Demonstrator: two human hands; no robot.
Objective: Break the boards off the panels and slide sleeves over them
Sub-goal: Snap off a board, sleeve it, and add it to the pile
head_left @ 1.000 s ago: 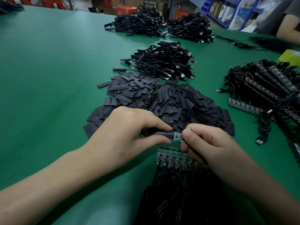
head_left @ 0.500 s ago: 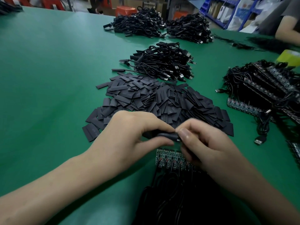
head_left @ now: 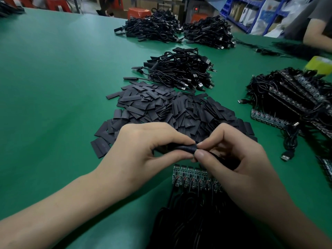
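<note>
Black heat-shrink, one short sleeve [head_left: 183, 149], sits pinched between the two hands just above the table's near middle. The left hand [head_left: 143, 150] grips it lengthwise between thumb and forefinger. The right hand [head_left: 233, 159] meets it tip to tip, with thumb and forefinger nipping the sleeve's right end. The hands are close together, both clamped on that one piece. Whether a board is inside I cannot tell, as the fingers cover it.

Right below the hands lies a panel [head_left: 190, 177] of small dark boards in a row, partly under the right wrist. Its black leads run down into a cable tangle [head_left: 197, 221] at the near edge. Just beyond the knuckles spreads a broad pile of flat sleeves [head_left: 170, 108], loose and overlapping on the green table [head_left: 53, 87].

Behind that pile is a heap of USB cables [head_left: 179, 69], and two more cable heaps [head_left: 152, 27] [head_left: 208, 33] sit near the far edge. Off to the right, stacked panels with cables [head_left: 291, 97] lie in a slanting mass, with a yellow-green tape roll [head_left: 319, 66] just behind them. A loose USB plug [head_left: 287, 156] lies on the table nearby. Another person's arm [head_left: 316, 35] rests at the far right corner.
</note>
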